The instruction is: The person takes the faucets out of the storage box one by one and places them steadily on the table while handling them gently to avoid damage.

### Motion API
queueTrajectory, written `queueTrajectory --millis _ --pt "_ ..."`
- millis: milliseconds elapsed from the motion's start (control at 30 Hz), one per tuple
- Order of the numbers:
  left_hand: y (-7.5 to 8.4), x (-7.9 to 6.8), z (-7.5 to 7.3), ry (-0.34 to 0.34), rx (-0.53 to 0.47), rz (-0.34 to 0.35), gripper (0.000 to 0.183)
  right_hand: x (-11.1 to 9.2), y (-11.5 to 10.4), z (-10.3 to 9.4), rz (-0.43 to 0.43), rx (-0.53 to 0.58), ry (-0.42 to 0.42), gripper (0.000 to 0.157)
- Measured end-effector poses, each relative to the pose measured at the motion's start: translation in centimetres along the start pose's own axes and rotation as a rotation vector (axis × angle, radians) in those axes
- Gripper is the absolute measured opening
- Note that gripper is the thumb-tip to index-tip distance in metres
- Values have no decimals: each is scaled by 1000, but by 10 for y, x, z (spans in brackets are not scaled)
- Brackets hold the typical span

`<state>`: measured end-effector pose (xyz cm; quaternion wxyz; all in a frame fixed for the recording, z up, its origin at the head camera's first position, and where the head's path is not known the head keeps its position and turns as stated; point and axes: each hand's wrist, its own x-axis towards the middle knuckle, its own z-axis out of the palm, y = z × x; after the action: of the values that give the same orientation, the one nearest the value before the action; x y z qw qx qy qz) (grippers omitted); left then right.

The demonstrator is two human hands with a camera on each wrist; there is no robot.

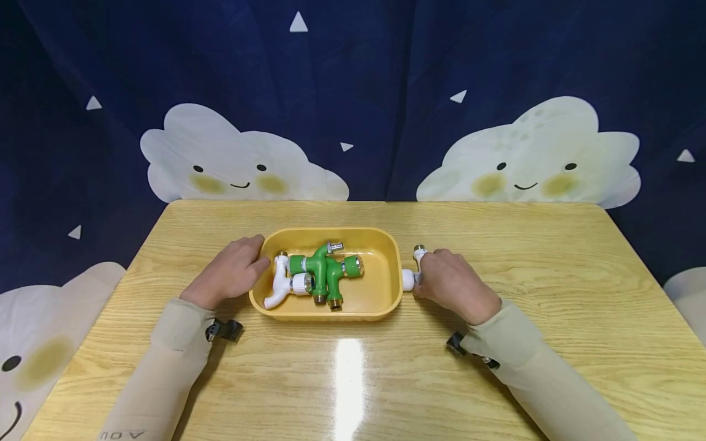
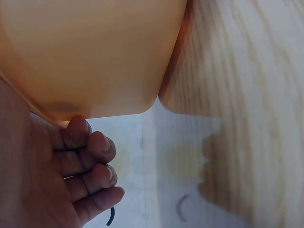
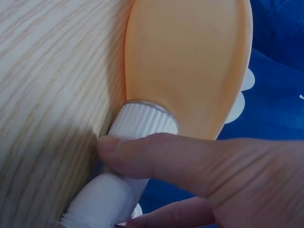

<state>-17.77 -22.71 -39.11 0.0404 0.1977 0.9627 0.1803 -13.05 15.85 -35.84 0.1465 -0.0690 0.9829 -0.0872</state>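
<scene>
Against the bin [image 1: 380,285], the left grip [image 1: 234,271] rests loosely (likely steadying it); the right grip [image 1: 455,283] pinches a tap [image 1: 408,280].

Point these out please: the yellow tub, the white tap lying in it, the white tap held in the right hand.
Yellow tub [image 1: 331,316]: head view, front rim.
White tap in tub [image 1: 280,277]: head view, body.
Held white tap [image 3: 145,120]: right wrist view, ribbed knob.

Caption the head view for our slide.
Left hand at a yellow tub of taps, right hand gripping a white tap outside it.
</scene>
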Motion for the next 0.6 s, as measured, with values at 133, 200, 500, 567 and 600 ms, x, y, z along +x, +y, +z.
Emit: queueTrajectory --millis 133,200,500,567,600 --pt "0 -1 0 -1 -2 0 16 0 0 0 0 3 -1 26" --pt "0 -1 0 -1 -2 0 16 1 0 0 1 4 0 25" --pt "0 0 0 -2 3 -1 16 1 1 1 -2 5 1 25" --pt "0 0 0 -1 6 0 16 1 1 1 -2 6 -3 26" --pt "0 0 0 -2 8 0 16 1 1 0 -3 7 -4 26"
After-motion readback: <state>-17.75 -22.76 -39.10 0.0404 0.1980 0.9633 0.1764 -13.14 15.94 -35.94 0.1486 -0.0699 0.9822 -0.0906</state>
